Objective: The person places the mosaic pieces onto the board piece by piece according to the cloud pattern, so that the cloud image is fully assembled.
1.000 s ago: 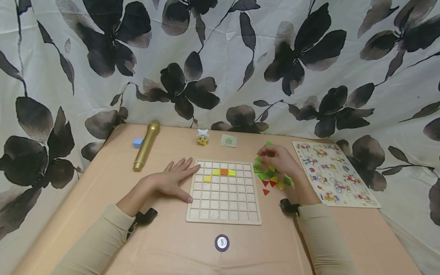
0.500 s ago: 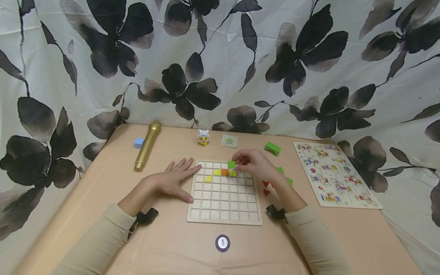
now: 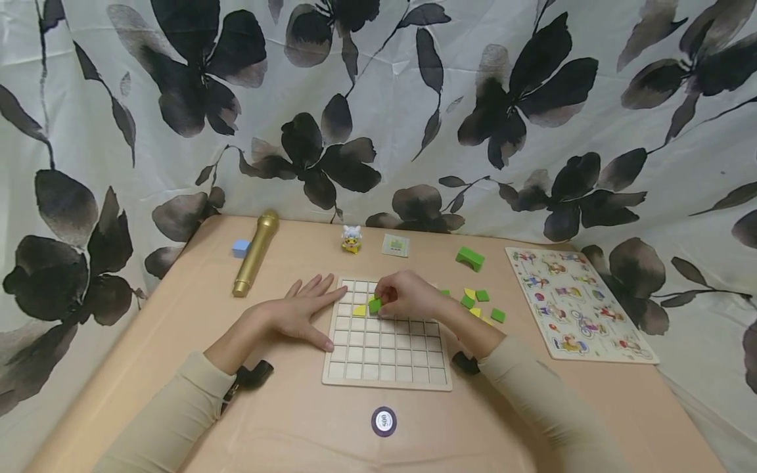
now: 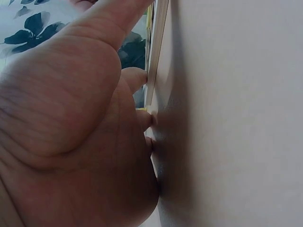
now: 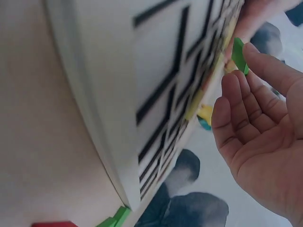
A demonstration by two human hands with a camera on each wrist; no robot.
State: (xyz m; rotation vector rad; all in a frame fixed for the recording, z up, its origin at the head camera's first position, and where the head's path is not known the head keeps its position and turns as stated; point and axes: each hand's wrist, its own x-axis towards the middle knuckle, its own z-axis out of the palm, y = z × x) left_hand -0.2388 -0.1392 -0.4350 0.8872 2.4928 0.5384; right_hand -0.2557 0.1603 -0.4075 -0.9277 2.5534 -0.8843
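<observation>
A white board marked with a square grid (image 3: 387,374) lies at the middle of the table. Over its upper left part, my right hand (image 3: 411,295) pinches a small green square tile (image 3: 375,305) between thumb and fingertips; the right wrist view shows the green tile (image 5: 239,56) edge-on. Left of it a yellow tile (image 3: 359,310) sits on the grid. My left hand (image 3: 298,314) lies spread at the board's left edge, thumb and index finger touching it. In the left wrist view the left palm (image 4: 66,104) is beside the board's edge. The right hand covers other tiles on the grid.
Loose green and yellow tiles (image 3: 498,316) lie right of the board, with a green arched block (image 3: 470,258) behind. Around stand a picture board (image 3: 582,305), a pattern card (image 3: 395,245), a figurine (image 3: 351,240), a gold microphone (image 3: 255,255), a blue block (image 3: 240,248) and a poker chip (image 3: 384,421).
My right hand has gone from the loose tiles leftward over the board, carrying the green tile, and lowered toward the yellow tile's row. The left hand has stayed in place.
</observation>
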